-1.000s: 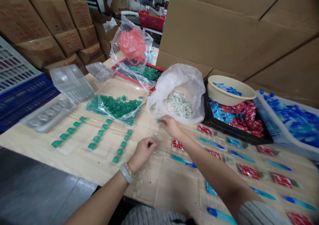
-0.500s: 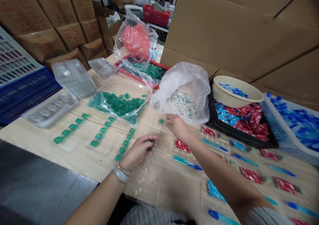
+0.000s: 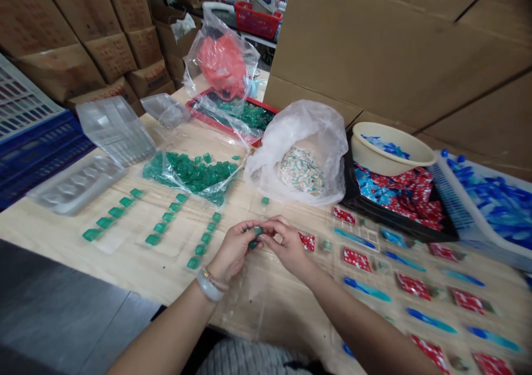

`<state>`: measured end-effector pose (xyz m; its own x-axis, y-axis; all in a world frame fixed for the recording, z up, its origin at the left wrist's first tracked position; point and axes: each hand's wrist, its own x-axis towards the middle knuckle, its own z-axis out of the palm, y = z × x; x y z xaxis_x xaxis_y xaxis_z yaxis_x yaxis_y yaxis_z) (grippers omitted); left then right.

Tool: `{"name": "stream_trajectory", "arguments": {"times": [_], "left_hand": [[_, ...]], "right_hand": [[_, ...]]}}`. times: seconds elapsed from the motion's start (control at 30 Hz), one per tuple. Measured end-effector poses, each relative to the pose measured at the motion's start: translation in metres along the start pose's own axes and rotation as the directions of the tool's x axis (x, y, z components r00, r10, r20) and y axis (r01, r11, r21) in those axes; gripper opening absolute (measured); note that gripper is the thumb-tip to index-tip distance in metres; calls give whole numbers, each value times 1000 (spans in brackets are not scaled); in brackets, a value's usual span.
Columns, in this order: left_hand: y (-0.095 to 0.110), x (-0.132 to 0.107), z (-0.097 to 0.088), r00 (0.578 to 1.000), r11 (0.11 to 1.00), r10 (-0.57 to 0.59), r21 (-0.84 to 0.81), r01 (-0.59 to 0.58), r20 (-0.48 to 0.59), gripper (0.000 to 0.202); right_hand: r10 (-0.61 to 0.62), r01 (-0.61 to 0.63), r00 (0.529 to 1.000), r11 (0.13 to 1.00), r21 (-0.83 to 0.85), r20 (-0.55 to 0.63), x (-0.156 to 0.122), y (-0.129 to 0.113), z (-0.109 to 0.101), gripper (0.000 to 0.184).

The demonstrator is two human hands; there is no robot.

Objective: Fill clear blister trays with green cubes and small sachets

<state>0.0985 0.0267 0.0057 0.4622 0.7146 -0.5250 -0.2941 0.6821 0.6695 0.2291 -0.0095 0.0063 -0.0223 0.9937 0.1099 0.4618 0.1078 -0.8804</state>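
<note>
Fingers of the left hand (image 3: pixel 231 250) were curled round a few small, dark green pieces of translucent plastic (image 3: pixel 258 231), thumb and forefinger closing over them. Fingertips of the right hand (image 3: pixel 286 245) met the left hand's at those pieces, thumb and forefinger bent inward; whether they gripped one or merely touched it could not be told.

Just beyond the joined fingers, almost straight ahead and a touch to the right, lay one lone square green plastic piece (image 3: pixel 265 201), apart from both hands and flat at the tabletop. The right knuckles looked slightly nearer to it than the left. Being squarish, it showed no clear long axis.

Left of the left hand and near it ran a slanting row of five similar green squares (image 3: pixel 200 249), its long axis going from the far side toward the person, the near end leaning left. Two more such rows lay farther left on the pale wooden table (image 3: pixel 137 264). Beyond them sat a heap of loose green squares (image 3: pixel 199 174); to the right of the right hand, red-and-white printed packets (image 3: pixel 356 258).
</note>
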Motion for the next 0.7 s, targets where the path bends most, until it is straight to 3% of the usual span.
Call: {"name": "stream_trajectory", "arguments": {"times": [0.1, 0.17, 0.23, 0.3, 0.37, 0.43, 0.53, 0.6, 0.7], "left_hand": [[-1, -2, 1, 999, 999, -10, 52, 12, -44, 18], [1, -4, -1, 997, 1000, -5, 15, 6, -78, 15], [4, -5, -4, 995, 995, -19, -96, 10, -93, 6], [7, -6, -7, 996, 980, -36, -200, 19, -79, 12], [8, -6, -10, 997, 970, -37, -241, 20, -64, 20], [9, -6, -13, 998, 964, -28, -264, 14, -50, 21], [9, -3, -16, 999, 937, -34, -348, 26, -15, 17], [8, 0, -17, 999, 915, -36, -401, 39, 15, 15], [8, 3, -13, 999, 895, -14, -445, 34, 48, 17]], "right_hand": [[29, -31, 999, 998, -48, -39, 6, 5, -5, 11], [41, -58, 995, 980, -188, -93, 17, 9, -9, 12], [64, -91, 995, 909, -407, -79, 32, 13, -11, 13], [154, -114, 988, 788, -605, 14, 47, 18, -8, 15], [249, -110, 964, 686, -719, 90, 59, 23, -2, 15], [285, -99, 951, 650, -754, 121, 64, 28, 1, 16], [285, -124, 951, 700, -703, 116, 59, 29, -2, 20], [249, -169, 968, 764, -623, 43, 49, 22, -6, 27], [99, -77, 995, 899, -430, 29, 28, 3, -7, 26]]}}
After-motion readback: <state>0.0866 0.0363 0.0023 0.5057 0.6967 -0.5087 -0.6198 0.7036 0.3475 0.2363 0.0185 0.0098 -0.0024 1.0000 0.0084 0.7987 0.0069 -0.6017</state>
